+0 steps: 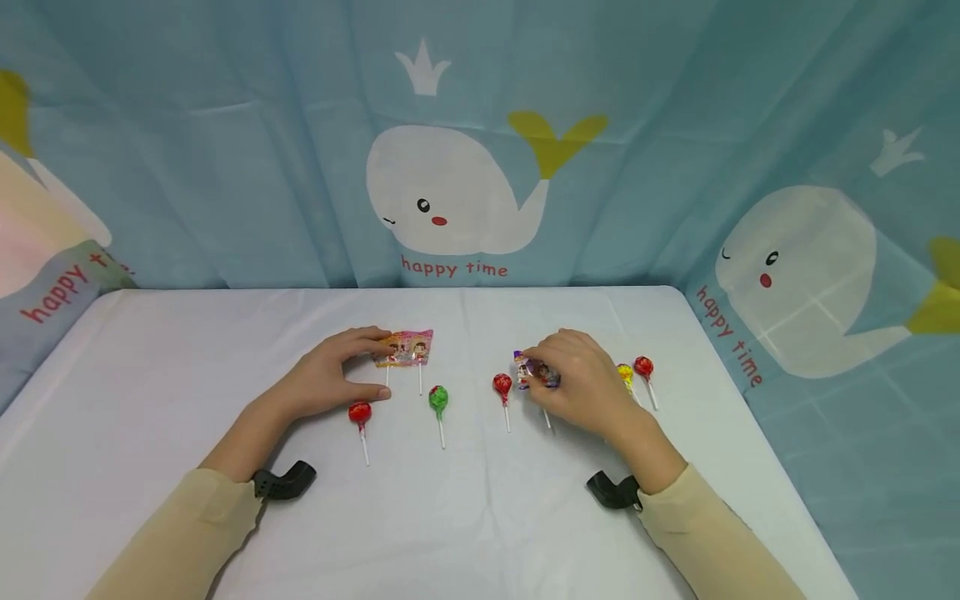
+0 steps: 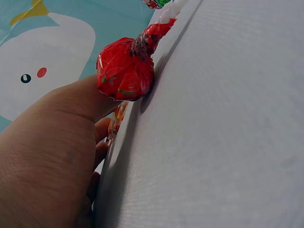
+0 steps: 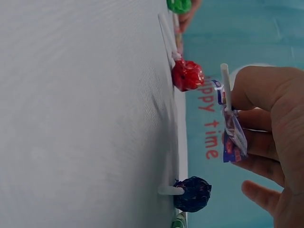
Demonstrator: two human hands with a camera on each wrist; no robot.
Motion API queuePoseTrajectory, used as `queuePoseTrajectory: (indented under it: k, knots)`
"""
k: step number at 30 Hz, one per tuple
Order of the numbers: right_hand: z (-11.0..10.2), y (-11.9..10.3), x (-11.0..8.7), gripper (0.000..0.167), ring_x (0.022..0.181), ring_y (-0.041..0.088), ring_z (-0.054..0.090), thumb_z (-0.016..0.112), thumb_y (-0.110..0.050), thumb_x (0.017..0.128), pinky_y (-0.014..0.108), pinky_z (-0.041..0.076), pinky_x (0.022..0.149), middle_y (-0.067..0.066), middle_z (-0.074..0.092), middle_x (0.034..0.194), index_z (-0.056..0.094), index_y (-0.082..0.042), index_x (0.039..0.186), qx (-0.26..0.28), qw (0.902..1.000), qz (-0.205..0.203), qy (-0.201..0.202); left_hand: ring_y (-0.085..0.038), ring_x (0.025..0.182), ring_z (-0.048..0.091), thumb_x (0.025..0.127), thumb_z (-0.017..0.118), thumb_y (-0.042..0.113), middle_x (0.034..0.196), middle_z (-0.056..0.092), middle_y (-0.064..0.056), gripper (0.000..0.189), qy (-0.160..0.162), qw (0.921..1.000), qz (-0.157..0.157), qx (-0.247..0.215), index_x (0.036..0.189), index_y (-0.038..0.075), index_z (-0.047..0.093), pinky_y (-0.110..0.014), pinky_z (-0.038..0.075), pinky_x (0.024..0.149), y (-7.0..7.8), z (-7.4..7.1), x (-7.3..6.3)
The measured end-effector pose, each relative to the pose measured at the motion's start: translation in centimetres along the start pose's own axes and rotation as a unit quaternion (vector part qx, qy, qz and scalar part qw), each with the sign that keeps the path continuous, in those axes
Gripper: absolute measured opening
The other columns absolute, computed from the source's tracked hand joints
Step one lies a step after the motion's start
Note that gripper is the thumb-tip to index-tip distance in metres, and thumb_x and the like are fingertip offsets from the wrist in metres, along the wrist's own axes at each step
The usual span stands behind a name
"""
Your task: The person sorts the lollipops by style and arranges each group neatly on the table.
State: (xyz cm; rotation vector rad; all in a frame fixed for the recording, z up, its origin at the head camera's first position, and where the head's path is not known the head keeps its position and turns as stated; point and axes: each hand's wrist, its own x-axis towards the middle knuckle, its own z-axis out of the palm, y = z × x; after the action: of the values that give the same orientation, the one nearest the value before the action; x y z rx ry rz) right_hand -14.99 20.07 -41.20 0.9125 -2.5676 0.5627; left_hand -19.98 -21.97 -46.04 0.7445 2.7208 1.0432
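Right of the green lollipop, the right hand pinches a purple-wrapped lollipop by its wrapper above the desk, leaving the stick free; left, the left hand spreads around a pink packet's end, perhaps steadying it.

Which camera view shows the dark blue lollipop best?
The right wrist view. There the dark blue lollipop shows its wrapped head and white stick unblocked. In the head view it can't be made out, probably hidden by the right hand. The left wrist view doesn't show it.
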Motion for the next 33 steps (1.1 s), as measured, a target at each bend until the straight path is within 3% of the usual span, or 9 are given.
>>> queuePoseTrajectory:
  k: [14, 22, 33]
  knots:
    - [0.3, 0.2, 1.0, 0.026, 0.097, 0.022, 0.070, 0.081, -0.013, 0.088, 0.050, 0.047, 0.118, 0.001, 0.077, 0.100, 0.083, -0.008, 0.113, 0.003, 0.9999, -0.011, 0.011, -0.035, 0.160, 0.034, 0.085, 0.094, 0.050, 0.167, 0.049, -0.002, 0.070, -0.001, 1.0000, 0.000, 0.001, 0.147, 0.024, 0.072, -0.068, 0.030, 0.126, 0.1, -0.2, 0.1]
    - [0.4, 0.1, 1.4, 0.025, 0.095, 0.020, 0.068, 0.081, -0.016, 0.090, 0.044, 0.049, 0.113, -0.001, 0.077, 0.098, 0.083, -0.009, 0.114, 0.010, 0.9998, 0.014, 0.004, -0.033, 0.160, 0.035, 0.085, 0.094, 0.050, 0.166, 0.050, -0.002, 0.069, 0.001, 1.0000, 0.006, 0.000, 0.146, 0.025, 0.072, -0.068, 0.031, 0.126, -0.1, -0.1, 0.0]
    - [0.6, -0.3, 2.3, 0.025, 0.095, 0.019, 0.069, 0.082, -0.017, 0.091, 0.046, 0.052, 0.109, -0.001, 0.078, 0.099, 0.082, -0.008, 0.114, 0.026, 0.9995, 0.016, 0.004, -0.034, 0.159, 0.036, 0.085, 0.094, 0.051, 0.166, 0.051, -0.002, 0.070, 0.004, 1.0000, 0.009, -0.001, 0.146, 0.025, 0.072, -0.068, 0.031, 0.125, -0.2, 0.0, 0.1]
